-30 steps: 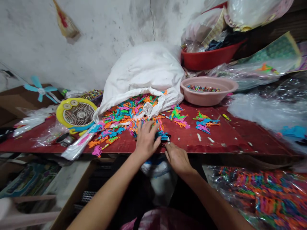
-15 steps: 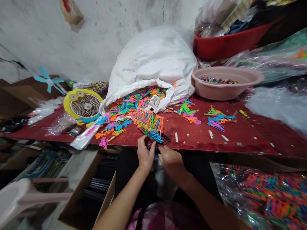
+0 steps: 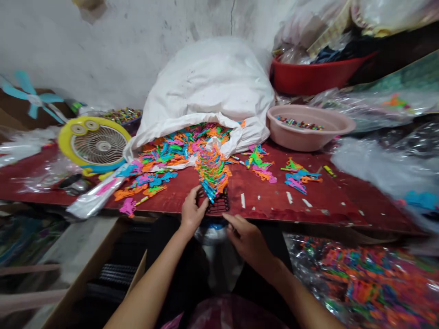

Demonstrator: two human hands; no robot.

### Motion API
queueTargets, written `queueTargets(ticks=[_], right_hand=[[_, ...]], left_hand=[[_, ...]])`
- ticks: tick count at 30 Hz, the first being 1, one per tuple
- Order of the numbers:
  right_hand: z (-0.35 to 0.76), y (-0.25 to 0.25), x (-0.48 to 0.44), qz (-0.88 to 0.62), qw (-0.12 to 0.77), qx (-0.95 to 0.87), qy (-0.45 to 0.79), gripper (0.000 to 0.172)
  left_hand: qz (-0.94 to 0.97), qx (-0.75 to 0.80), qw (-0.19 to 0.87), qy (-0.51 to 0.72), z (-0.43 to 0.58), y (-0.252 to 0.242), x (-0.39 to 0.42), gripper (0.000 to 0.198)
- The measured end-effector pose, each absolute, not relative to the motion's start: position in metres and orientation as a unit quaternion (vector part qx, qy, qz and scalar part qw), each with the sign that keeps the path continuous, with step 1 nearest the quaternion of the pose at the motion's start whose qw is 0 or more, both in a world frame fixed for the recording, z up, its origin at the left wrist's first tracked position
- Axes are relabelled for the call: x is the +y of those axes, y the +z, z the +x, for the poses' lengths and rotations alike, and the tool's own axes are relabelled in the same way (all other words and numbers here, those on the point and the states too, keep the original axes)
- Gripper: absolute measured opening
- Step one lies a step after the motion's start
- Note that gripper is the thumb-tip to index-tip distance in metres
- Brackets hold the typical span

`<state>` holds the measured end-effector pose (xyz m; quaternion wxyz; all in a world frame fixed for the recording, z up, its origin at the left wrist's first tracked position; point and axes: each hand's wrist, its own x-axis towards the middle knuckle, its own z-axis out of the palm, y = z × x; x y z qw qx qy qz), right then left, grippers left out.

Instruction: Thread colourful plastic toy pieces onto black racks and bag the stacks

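A black plastic grid rack [image 3: 218, 204] lies at the table's front edge, its far part covered by a dense row of bright plastic pieces [image 3: 213, 171] in orange, green, pink and blue. My left hand [image 3: 192, 209] grips the rack's left side, thumb and fingers around it beside the blue pieces. Just off the rack's near right corner is my right hand [image 3: 247, 237], index finger stretched out and thumb apart, with nothing visible in it. Behind the row, a large white sack [image 3: 209, 82] lies with its mouth towards me, spilling more of the same pieces.
On the red table [image 3: 254, 192], a yellow fan [image 3: 103, 145] stands left and a pink basin [image 3: 308, 137] of small colourful bits right. Loose clusters of pieces [image 3: 298, 176] lie between. Below are a cardboard box [image 3: 80, 274] of black racks and a clear bag [image 3: 370, 278] of filled pieces.
My hands have moved apart: the right hand has come away from the rack, while the left stays at its left side. More of the black grid shows. The camera view has shifted right.
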<state>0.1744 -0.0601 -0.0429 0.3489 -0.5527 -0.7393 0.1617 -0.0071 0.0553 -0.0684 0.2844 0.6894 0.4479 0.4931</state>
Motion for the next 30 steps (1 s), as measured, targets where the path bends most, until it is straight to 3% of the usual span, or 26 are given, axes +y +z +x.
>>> queueTargets(ticks=[3, 6, 13, 20, 25, 30], right_hand=[[0.246, -0.033, -0.062, -0.586, 0.405, -0.691, 0.126, 0.029], [0.326, -0.023, -0.052, -0.675, 0.4, -0.618, 0.04, 0.028], [0.43, -0.015, -0.01, -0.808, 0.201, -0.542, -0.117, 0.037], [0.432, 0.008, 0.033, -0.793, -0.007, -0.602, -0.089, 0.035], [0.44, 0.005, 0.055, -0.78, -0.011, -0.619, -0.096, 0.03], [0.446, -0.007, 0.07, -0.753, 0.069, -0.647, -0.096, 0.015]], left_hand=[[0.688, 0.47, 0.259, 0.488, -0.006, -0.073, 0.058, 0.044], [0.678, 0.504, 0.246, 0.475, -0.003, -0.074, 0.062, 0.047], [0.712, 0.485, 0.256, 0.438, -0.006, -0.068, 0.083, 0.039], [0.734, 0.413, 0.304, 0.445, -0.01, -0.069, 0.106, 0.029], [0.757, 0.458, 0.217, 0.412, -0.01, -0.062, 0.105, 0.024], [0.764, 0.48, 0.153, 0.402, -0.011, -0.061, 0.098, 0.023]])
